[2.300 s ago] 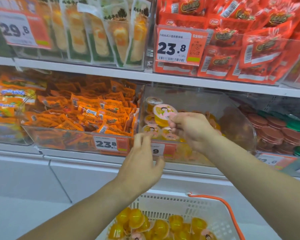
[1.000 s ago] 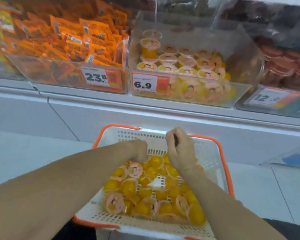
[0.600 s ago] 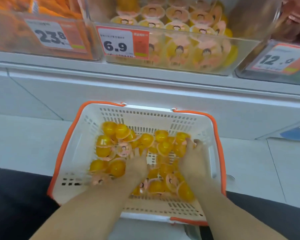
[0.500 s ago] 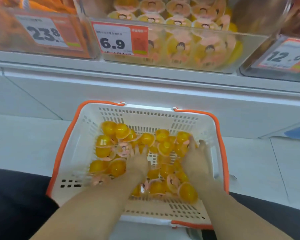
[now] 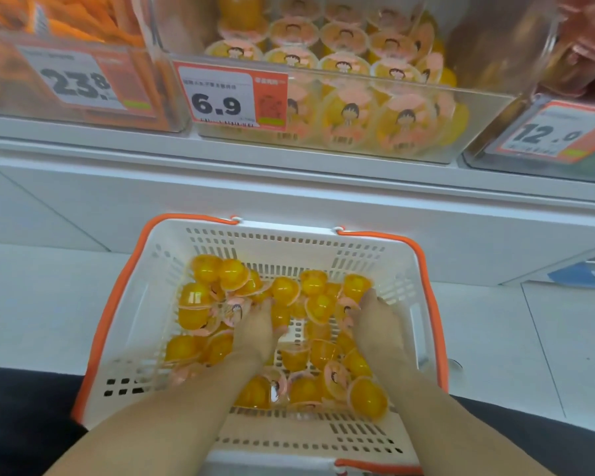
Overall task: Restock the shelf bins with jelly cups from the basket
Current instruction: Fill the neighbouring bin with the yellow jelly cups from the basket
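Jelly cups [image 5: 282, 290], translucent orange domes, pink cartoon lids; heaped in basket [image 5: 289, 242]

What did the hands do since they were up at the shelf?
Both hands came down from the bin into the basket. The right hand let go of the cup it was placing there. Now the left hand and the right one dig among the jelly cups, fingers curling over some; a firm hold isn't clear. The basket and the price tag stayed put.
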Demonstrator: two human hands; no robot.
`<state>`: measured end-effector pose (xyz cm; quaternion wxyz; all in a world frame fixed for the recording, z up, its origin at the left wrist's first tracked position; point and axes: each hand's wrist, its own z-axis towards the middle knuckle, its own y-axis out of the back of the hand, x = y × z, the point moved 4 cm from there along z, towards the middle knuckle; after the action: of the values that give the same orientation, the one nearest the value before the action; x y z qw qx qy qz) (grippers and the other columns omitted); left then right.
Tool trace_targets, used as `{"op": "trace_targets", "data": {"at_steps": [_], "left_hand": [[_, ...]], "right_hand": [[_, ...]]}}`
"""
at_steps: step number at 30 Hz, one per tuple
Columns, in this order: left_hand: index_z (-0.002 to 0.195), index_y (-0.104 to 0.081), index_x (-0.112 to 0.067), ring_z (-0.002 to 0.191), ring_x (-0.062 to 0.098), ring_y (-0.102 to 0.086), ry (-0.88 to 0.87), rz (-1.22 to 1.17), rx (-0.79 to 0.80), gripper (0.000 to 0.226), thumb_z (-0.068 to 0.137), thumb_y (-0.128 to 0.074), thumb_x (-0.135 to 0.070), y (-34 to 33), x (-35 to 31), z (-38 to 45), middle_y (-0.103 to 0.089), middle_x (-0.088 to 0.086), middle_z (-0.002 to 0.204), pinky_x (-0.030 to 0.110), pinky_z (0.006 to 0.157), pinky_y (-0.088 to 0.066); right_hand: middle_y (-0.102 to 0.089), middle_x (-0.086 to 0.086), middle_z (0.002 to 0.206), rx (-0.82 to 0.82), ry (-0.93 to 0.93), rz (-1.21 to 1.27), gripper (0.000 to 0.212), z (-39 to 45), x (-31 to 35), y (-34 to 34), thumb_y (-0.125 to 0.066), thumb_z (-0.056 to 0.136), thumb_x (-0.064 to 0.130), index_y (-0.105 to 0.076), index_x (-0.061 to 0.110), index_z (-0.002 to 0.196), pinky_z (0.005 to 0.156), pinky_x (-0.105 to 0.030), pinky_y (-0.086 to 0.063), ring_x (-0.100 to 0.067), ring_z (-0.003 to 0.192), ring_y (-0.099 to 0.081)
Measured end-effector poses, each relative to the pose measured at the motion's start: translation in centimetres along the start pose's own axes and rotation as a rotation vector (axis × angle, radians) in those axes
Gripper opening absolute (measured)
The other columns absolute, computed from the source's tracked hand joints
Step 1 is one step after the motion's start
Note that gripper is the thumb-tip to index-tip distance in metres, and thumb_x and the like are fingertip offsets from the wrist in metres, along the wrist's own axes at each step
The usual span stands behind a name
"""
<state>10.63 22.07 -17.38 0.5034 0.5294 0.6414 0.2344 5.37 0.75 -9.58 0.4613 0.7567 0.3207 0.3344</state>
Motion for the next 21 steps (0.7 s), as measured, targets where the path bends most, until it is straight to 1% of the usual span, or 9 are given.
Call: {"op": "trace_targets", "data": {"at_steps": [3,5,6,7,9,11,14,19,21], "left_hand": [[0.135,-0.045,-0.016,0.118,0.021,-0.055,0.118,-0.509,0.050,0.061,0.086,-0.075,-0.037,3.4,-0.6,-0.4,-0.058,-0.002,0.122,0.033,0.097,-0.044],[0.136,-0.046,-0.012,0.111,0.020,-0.060,0.252,-0.912,0.260,0.059,0.089,-0.073,-0.032,6.3,-1.8,-0.8,-0.059,0.001,0.121,0.036,0.100,-0.047],[0.135,-0.050,-0.009,0.109,0.023,-0.063,0.277,-1.117,0.382,0.051,0.092,-0.068,-0.030,8.0,-2.5,-1.0,-0.061,0.006,0.122,0.041,0.104,-0.047],[0.128,-0.056,-0.006,0.105,0.028,-0.065,0.279,-1.293,0.482,0.040,0.096,-0.060,-0.029,9.9,-2.9,-1.3,-0.063,0.013,0.120,0.045,0.106,-0.045],[0.111,-0.067,0.000,0.091,0.035,-0.064,0.257,-1.475,0.623,0.039,0.092,-0.046,-0.028,14.4,-4.1,-2.0,-0.066,0.022,0.102,0.047,0.100,-0.043],[0.095,-0.072,0.002,0.079,0.034,-0.062,0.179,-1.436,0.765,0.047,0.084,-0.041,-0.031,19.1,-5.7,-3.2,-0.066,0.023,0.088,0.041,0.084,-0.047],[0.102,-0.069,0.004,0.069,0.033,-0.055,0.013,-1.234,0.825,0.055,0.083,-0.045,-0.042,25.9,-8.0,-4.8,-0.064,0.029,0.095,0.035,0.065,-0.048],[0.107,-0.070,-0.006,0.072,0.038,-0.053,-0.198,-1.148,0.613,0.056,0.088,-0.054,-0.056,34.6,-10.3,-7.4,-0.062,0.031,0.085,0.041,0.066,-0.044],[0.121,-0.066,-0.006,0.064,0.036,-0.059,-0.250,-1.176,0.513,0.063,0.089,-0.052,-0.059,36.5,-10.8,-8.2,-0.060,0.028,0.084,0.040,0.064,-0.045]], "right_hand": [[-0.065,-0.008,0.097,0.121,-0.126,0.433,0.025,0.3,1.1,1.4,-0.063,0.096,0.032,-0.049,0.012,0.100,0.077,-0.038,-0.051,-0.033,0.094,-0.066],[-0.067,-0.017,0.088,0.188,-0.166,0.807,0.025,0.2,2.7,3.1,-0.070,0.092,0.024,-0.050,0.011,0.089,0.074,-0.051,-0.059,-0.036,0.073,-0.069],[-0.066,-0.020,0.087,0.237,-0.164,0.970,0.023,0.0,3.8,4.4,-0.072,0.091,0.018,-0.051,0.009,0.090,0.068,-0.051,-0.061,-0.032,0.064,-0.068],[-0.065,-0.022,0.088,0.280,-0.127,1.084,0.021,-0.2,5.0,6.0,-0.071,0.091,0.014,-0.052,0.006,0.092,0.063,-0.046,-0.062,-0.028,0.060,-0.066],[-0.064,-0.023,0.086,0.351,0.012,1.188,0.018,-0.9,7.5,9.9,-0.070,0.091,0.010,-0.054,0.003,0.095,0.055,-0.035,-0.061,-0.023,0.057,-0.065],[-0.062,-0.020,0.074,0.382,0.152,1.232,0.015,-1.9,10.1,14.0,-0.069,0.091,0.009,-0.055,0.004,0.093,0.056,-0.032,-0.060,-0.023,0.055,-0.064],[-0.063,-0.014,0.064,0.392,0.282,1.242,0.015,-3.7,13.5,19.6,-0.067,0.092,0.011,-0.055,0.003,0.096,0.060,-0.033,-0.061,-0.024,0.057,-0.064],[-0.064,-0.014,0.071,0.417,0.425,1.308,0.009,-6.4,17.9,26.2,-0.063,0.094,0.011,-0.059,0.003,0.094,0.060,-0.029,-0.059,-0.018,0.060,-0.066],[-0.064,-0.010,0.069,0.440,0.474,1.347,0.008,-7.1,19.3,28.1,-0.060,0.095,0.007,-0.058,0.006,0.088,0.060,-0.028,-0.059,-0.015,0.060,-0.067]]}}
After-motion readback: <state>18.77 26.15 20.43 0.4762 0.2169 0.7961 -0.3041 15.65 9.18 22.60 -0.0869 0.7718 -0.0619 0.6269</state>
